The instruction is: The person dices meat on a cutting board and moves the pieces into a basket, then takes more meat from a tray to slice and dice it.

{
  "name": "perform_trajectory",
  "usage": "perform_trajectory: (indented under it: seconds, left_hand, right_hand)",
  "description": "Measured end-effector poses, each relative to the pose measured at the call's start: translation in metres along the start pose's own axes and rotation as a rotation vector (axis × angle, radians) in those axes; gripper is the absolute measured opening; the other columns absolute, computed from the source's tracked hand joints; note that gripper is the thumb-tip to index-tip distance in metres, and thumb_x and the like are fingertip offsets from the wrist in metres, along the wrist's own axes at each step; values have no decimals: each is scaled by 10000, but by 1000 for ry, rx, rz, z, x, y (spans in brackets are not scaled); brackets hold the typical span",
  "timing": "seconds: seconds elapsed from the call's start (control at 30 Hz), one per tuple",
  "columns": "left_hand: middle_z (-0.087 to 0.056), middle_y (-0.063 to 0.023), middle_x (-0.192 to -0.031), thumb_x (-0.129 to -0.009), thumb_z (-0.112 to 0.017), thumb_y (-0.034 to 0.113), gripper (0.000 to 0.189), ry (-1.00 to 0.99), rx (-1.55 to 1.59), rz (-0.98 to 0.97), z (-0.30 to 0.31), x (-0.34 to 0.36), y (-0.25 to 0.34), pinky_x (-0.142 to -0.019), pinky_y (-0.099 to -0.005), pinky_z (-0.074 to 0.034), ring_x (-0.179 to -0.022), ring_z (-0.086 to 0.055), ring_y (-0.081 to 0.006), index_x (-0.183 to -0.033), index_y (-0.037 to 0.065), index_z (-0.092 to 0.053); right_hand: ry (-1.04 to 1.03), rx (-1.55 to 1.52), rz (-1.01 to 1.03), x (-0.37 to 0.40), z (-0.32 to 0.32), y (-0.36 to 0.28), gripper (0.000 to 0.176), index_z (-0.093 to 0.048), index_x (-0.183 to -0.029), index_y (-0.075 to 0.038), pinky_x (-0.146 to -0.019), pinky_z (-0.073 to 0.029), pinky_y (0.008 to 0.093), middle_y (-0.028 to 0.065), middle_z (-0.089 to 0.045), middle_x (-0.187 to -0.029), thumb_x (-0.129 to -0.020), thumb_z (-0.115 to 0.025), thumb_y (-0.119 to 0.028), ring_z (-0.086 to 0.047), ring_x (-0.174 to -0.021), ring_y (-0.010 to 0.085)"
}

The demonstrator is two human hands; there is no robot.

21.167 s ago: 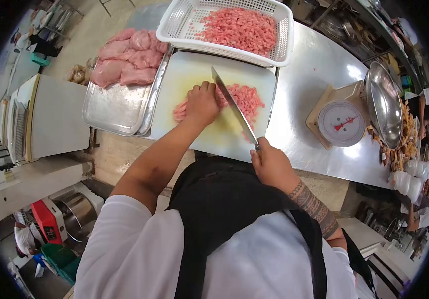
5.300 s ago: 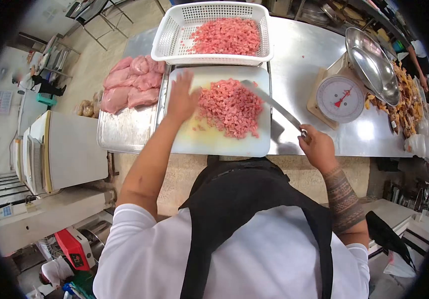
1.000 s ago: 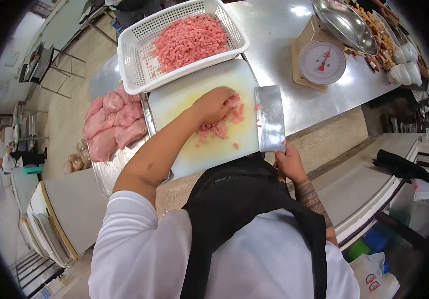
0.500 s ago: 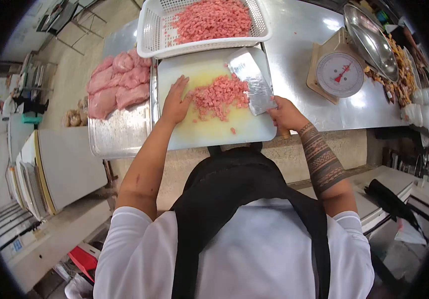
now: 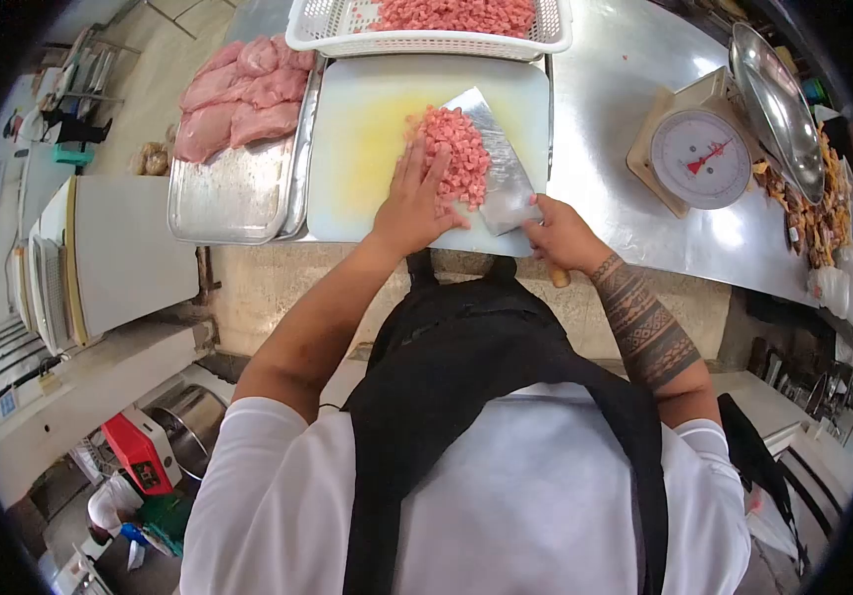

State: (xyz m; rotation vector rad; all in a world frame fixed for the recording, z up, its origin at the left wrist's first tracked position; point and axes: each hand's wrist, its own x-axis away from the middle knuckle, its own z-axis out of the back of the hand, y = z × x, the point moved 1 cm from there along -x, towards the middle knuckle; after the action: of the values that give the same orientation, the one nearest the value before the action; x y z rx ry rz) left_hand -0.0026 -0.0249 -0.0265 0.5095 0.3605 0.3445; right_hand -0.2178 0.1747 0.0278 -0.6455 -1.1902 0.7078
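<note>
A pile of diced pink meat lies on the white cutting board, which is stained yellow in the middle. My left hand presses flat against the pile's left side, fingers stretched out and somewhat apart. On the other side of the pile, a wide cleaver lies with its blade low along the board, touching the meat. Wrapped around its wooden handle is my right hand, at the board's right front edge; the handle's end shows below the fist.
Behind the board stands a white perforated basket with more diced meat. Large raw meat pieces lie on a metal tray at left. A dial scale with a metal pan stands right on the steel table.
My left hand has moved right onto the meat, and the pile is now narrower, gathered against the cleaver blade. The camera view has shifted, so the table sits higher in the picture.
</note>
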Motion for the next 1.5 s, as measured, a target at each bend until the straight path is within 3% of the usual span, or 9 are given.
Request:
perform_trajectory:
  seconds: [0.17,0.37,0.57,0.7,0.77,1.03,1.23,1.4,1.5]
  left_hand:
    - [-176,-323,-1723,-805,-790,677,1115,86,-209,133,-9,-20,38,-1217,-712,-240,-1549,-234,-578,-1689,188,-319]
    - [-263,-333,-1681,-834,-776,625,982,218,-149,196,-27,-23,35,-1209,-699,-267,-1532,-247,-584,-1633,166,-437]
    - [-288,-340,-1657,-840,-800,451,894,293,-68,198,-20,-28,40,-1216,-660,-291,-1504,-275,-591,-1613,151,-465]
    - [-301,-340,-1656,-843,-789,448,878,306,-128,101,-1,-37,53,-1225,-659,-275,-1505,-277,-589,-1602,131,-482]
    - [-318,-340,-1647,-841,-787,443,869,289,-175,63,12,-50,59,-1232,-656,-266,-1509,-277,-585,-1591,117,-495]
    - [-376,-379,-1588,-895,-780,432,821,568,-241,-193,82,-243,35,-1234,-631,-305,-1469,-378,-564,-1573,75,-484]
    - [-461,-343,-1546,-1009,-681,345,573,377,-251,-287,63,-338,-51,-1195,-533,-398,-1421,-474,-494,-1481,41,-564]
    - [-673,-176,-1257,-998,-683,230,323,221,20,-372,92,-243,-52,-1090,-495,-474,-1261,-600,-406,-1249,34,-627]
    - [-608,-216,-1405,-1015,-666,300,437,-55,17,-294,84,-168,-93,-1154,-511,-425,-1352,-538,-424,-1346,21,-611]
  right_hand:
    - [135,146,155,-25,-36,11,489,-561,-1327,122,-845,-596,463,308,-716,-1009,-989,-673,-212,-744,-947,410]
    - [57,93,191,-23,-54,-42,418,-597,-1186,127,-914,-569,512,363,-701,-1081,-907,-707,-163,-699,-1065,495]
    - [133,71,295,-44,-74,-7,402,-614,-1182,88,-885,-580,489,335,-716,-1031,-886,-725,-160,-729,-1007,462]
    - [82,-203,242,-13,-67,-34,275,-583,-1197,55,-659,-602,381,140,-712,-869,-962,-651,-72,-724,-683,207]
    - [121,-245,334,-15,-62,-37,275,-584,-1203,47,-642,-598,376,128,-707,-862,-972,-656,-85,-720,-678,197]
    - [237,-157,376,-52,51,-144,213,-576,-1094,35,-624,-600,360,77,-676,-808,-1000,-665,-134,-687,-640,170]
    - [208,-52,121,17,32,-62,263,-613,-1131,57,-580,-566,351,102,-698,-804,-1007,-682,-164,-684,-630,162]
    - [363,-366,-16,106,-44,25,222,-617,-1198,8,-568,-562,322,57,-667,-792,-1033,-674,-130,-664,-641,135]
    - [437,-460,-119,125,-69,53,208,-609,-1194,5,-579,-567,325,39,-643,-789,-1036,-671,-115,-652,-643,130]
